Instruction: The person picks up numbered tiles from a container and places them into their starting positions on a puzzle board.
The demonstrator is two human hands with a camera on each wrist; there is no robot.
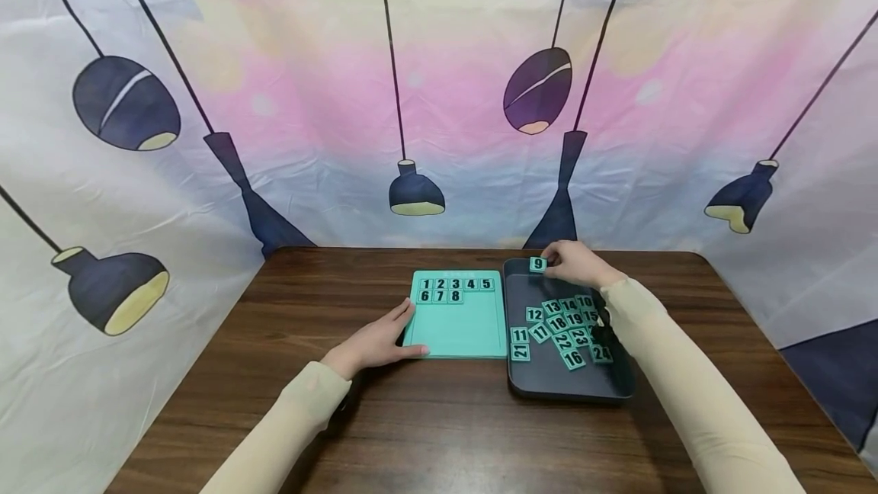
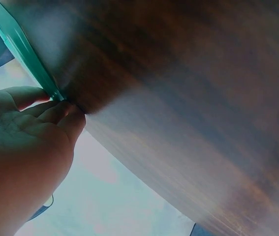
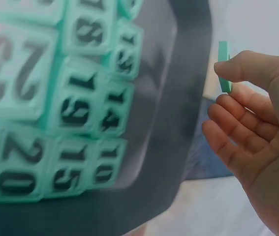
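Observation:
My right hand (image 1: 578, 262) pinches a teal number tile (image 1: 538, 264) marked 9 between thumb and fingers, over the far end of a dark tray (image 1: 549, 381). In the right wrist view the tile (image 3: 223, 66) is seen edge-on, beyond the tray's rim. Loose number tiles (image 3: 77, 93) lie in the tray. My left hand (image 1: 373, 340) holds the near left corner of a teal board (image 1: 459, 330), thumb at the front edge and fingers along the left side. Tiles 1 to 5 (image 1: 456, 284) fill the board's top row; tiles 6, 7 and 8 (image 1: 440, 296) stand below.
Board and tray stand side by side on a brown wooden table (image 1: 439, 418), the tray to the right. Behind the table hangs a cloth (image 1: 329, 97) printed with lamps. Some tiles near the tray's right side are partly hidden by a dark object at the right wrist.

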